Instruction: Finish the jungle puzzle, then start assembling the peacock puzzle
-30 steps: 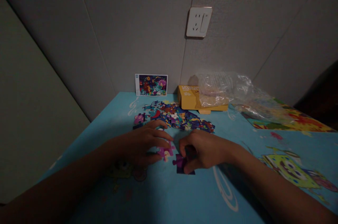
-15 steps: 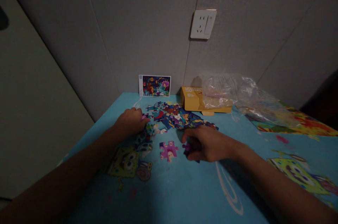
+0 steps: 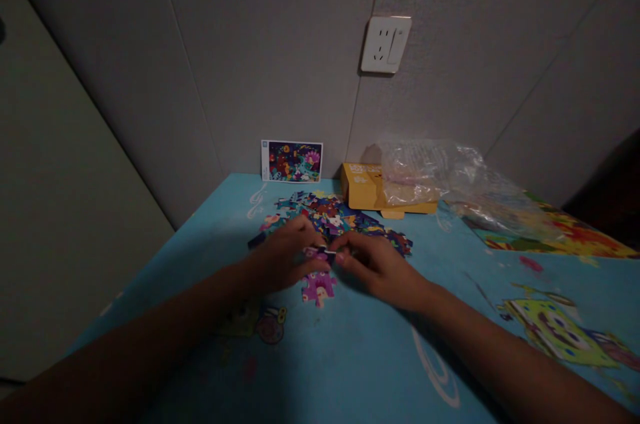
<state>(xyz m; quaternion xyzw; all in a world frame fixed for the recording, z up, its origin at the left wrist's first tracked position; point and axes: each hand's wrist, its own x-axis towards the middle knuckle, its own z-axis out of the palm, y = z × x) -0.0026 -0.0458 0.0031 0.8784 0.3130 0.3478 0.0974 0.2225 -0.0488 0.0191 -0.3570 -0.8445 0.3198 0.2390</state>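
I see both hands meeting just beyond the purple cluster [image 3: 319, 287] on the tabletop [image 3: 350, 357]. A small piece [image 3: 320, 252] sits between them, its long axis running left to right. The left hand [image 3: 283, 259] has its fingers closed on one end and the right hand [image 3: 383, 269] on the other, both equally near the cluster.

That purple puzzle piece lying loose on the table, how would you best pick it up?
Pinch the purple piece by its left and right edges, coming from above and the near side: it lies flat on the table, and the left hand and right hand crowd its far edge.
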